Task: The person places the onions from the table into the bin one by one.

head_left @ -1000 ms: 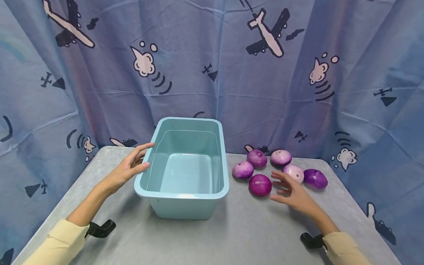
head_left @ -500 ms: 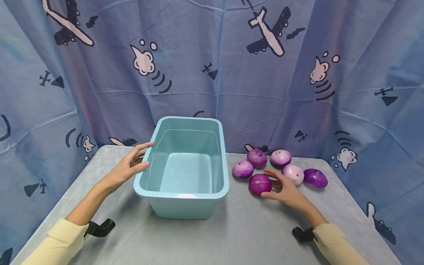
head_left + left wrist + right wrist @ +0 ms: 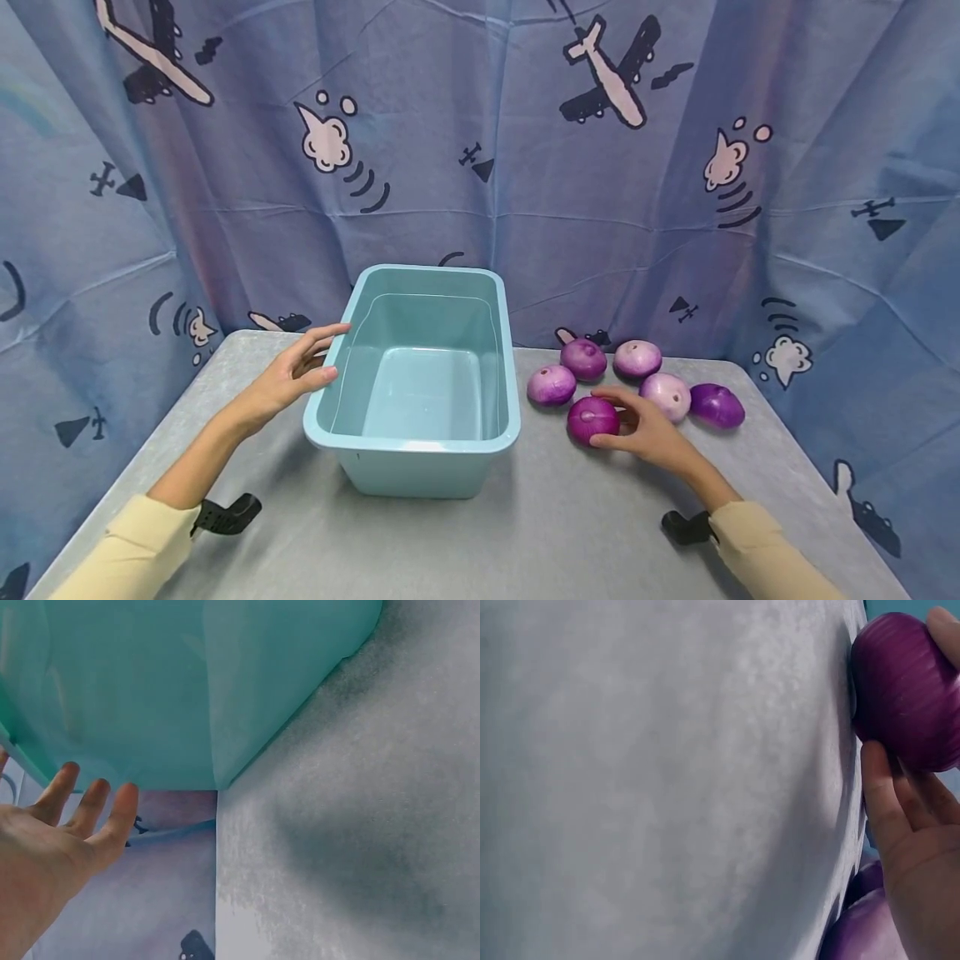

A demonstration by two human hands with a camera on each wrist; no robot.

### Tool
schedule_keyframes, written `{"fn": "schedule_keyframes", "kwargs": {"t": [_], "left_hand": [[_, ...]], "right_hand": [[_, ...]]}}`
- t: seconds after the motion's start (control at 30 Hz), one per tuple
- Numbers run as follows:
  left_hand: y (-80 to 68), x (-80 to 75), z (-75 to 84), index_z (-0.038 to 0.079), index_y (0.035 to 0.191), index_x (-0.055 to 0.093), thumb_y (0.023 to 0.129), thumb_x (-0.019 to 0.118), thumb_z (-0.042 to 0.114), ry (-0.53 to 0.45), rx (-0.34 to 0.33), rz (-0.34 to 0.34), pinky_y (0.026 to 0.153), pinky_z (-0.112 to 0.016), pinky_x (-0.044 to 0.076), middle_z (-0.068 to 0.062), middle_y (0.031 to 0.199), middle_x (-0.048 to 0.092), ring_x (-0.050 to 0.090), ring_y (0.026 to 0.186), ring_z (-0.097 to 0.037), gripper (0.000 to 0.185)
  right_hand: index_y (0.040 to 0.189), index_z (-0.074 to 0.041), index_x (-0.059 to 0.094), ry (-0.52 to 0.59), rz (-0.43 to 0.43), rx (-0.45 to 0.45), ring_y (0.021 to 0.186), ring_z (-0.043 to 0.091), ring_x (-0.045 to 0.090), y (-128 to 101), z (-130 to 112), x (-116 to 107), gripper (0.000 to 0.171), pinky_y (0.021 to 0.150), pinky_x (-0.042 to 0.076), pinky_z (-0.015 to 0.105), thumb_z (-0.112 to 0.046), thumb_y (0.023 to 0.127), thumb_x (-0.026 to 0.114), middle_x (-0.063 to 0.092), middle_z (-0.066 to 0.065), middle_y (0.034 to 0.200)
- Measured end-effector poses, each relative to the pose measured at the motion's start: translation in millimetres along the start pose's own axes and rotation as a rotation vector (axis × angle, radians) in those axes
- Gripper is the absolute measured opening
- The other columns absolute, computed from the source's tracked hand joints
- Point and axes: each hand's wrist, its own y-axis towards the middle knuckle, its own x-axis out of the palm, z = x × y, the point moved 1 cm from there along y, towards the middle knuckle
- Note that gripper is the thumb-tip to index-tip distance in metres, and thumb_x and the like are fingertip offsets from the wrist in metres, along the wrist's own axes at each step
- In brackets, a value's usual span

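Head view: relaxed left hand (image 3: pixel 281 383) touches the tub (image 3: pixel 412 472); right hand (image 3: pixel 651 432) grips 1 onion (image 3: pixel 587 418) outside.

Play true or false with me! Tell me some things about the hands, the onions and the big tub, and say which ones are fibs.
1. The left hand is at the rim of the blue tub. True.
2. The right hand has its thumb and fingers around a deep purple onion. True.
3. Two onions are inside the tub. False: no onion is in it.
4. A curtain with airplanes on it hangs behind the table. True.
5. Only three onions show in the head view. False: six onions show, counting the one at the right hand.
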Motion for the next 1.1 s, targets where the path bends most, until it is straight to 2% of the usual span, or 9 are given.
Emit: {"fn": "schedule_keyframes", "kwargs": {"t": [0.13,0.4,0.47,0.57,0.67,0.77,1.0,1.1], "left_hand": [[0.0,-1.0,-0.7,0.017,0.159,0.033,0.104,0.055,0.015,-0.003,-0.009,-0.004,0.098,-0.035,0.045,-0.018,0.159,0.030,0.033,0.140,-0.041,0.059],[0.3,-0.6,-2.6,0.018,0.159,0.033,0.104,0.056,0.015,-0.019,-0.007,-0.002,0.097,-0.036,0.046,-0.018,0.158,0.031,0.036,0.139,-0.040,0.060],[0.8,-1.0,-2.9,0.018,0.159,0.032,0.104,0.056,0.014,-0.024,-0.007,-0.005,0.097,-0.036,0.046,-0.017,0.158,0.031,0.036,0.138,-0.040,0.061],[2.1,-1.5,-2.9,0.017,0.160,0.031,0.103,0.057,0.013,-0.023,0.001,-0.014,0.098,-0.039,0.046,-0.018,0.158,0.031,0.036,0.138,-0.041,0.062],[3.5,-2.0,-2.8,0.016,0.160,0.030,0.102,0.058,0.013,-0.015,0.004,-0.015,0.101,-0.049,0.042,-0.018,0.158,0.031,0.034,0.139,-0.041,0.064],[3.9,-2.2,-2.6,0.016,0.160,0.030,0.102,0.058,0.014,-0.010,-0.004,-0.014,0.103,-0.057,0.038,-0.018,0.158,0.030,0.032,0.140,-0.042,0.064],[5.4,-3.8,-2.8,0.016,0.159,0.032,0.105,0.055,0.015,-0.008,-0.008,-0.008,0.100,-0.036,0.043,-0.017,0.159,0.031,0.032,0.142,-0.041,0.059],[6.3,-4.6,-1.9,0.016,0.158,0.034,0.104,0.056,0.015,-0.002,-0.010,0.003,0.100,-0.040,0.043,-0.016,0.159,0.031,0.032,0.142,-0.041,0.058]], "right_hand": [[0.139,0.001,0.057,0.019,0.024,0.026,0.103,0.028,0.064,-6.4,0.1,-6.9,0.066,0.084,0.052,0.024,-0.014,0.082,0.088,0.060,0.016,0.133],[0.142,0.000,0.054,0.058,0.100,0.054,0.114,0.006,0.059,-17.3,-4.0,-25.4,0.064,0.090,0.047,0.017,-0.010,0.086,0.084,0.056,0.018,0.136],[0.142,0.000,0.053,0.041,0.115,0.058,0.114,0.010,0.059,-17.6,-6.1,-29.1,0.064,0.091,0.046,0.016,-0.010,0.087,0.083,0.055,0.018,0.136],[0.145,-0.001,0.051,0.014,0.125,0.098,0.119,0.024,0.058,-17.9,-10.5,-34.0,0.067,0.091,0.045,0.016,-0.015,0.088,0.083,0.053,0.018,0.137],[0.149,-0.003,0.047,-0.002,0.117,0.160,0.124,0.040,0.054,-17.5,-16.8,-39.1,0.071,0.091,0.046,0.019,-0.021,0.090,0.082,0.050,0.022,0.141],[0.151,-0.003,0.043,0.020,0.100,0.190,0.127,0.049,0.050,-14.1,-22.8,-43.7,0.074,0.091,0.048,0.023,-0.022,0.090,0.081,0.046,0.026,0.144],[0.152,-0.005,0.043,0.093,0.093,0.166,0.127,0.050,0.050,-2.4,-35.1,-46.5,0.073,0.087,0.050,0.023,-0.018,0.091,0.080,0.044,0.025,0.145],[0.151,-0.006,0.044,0.106,0.094,0.146,0.125,0.047,0.051,1.7,-40.2,-46.6,0.071,0.086,0.051,0.023,-0.017,0.091,0.080,0.045,0.022,0.145]]}}
